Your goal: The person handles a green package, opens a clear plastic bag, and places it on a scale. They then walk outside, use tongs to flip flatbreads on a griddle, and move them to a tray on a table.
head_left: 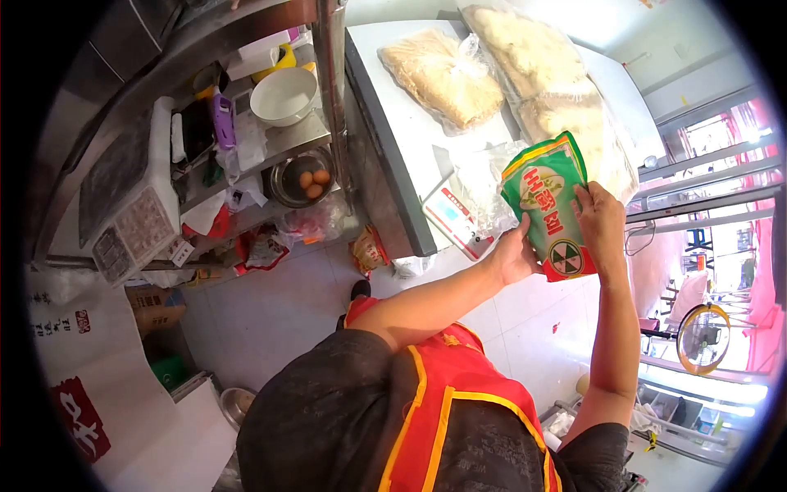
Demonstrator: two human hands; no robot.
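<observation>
A green, white and red printed packet (548, 205) is held up between my two hands, over the near edge of the white table (385, 123). My left hand (516, 252) grips its lower left side. On the packet's right edge, my right hand (599, 217) has its fingers closed. Behind the packet lie a crumpled clear plastic bag (492, 184) and a red and white scale-like device (459, 221). Farther back on the table rest a tied bag of pale, shredded-looking food (443, 78) and larger clear bags of pale food (541, 66).
To the left, a metal shelf holds a white bowl (284, 96) and a metal bowl (283, 182) with brown eggs. A white machine (135, 189) stands at the far left. On the floor by the table is a yellow and red bag (369, 251).
</observation>
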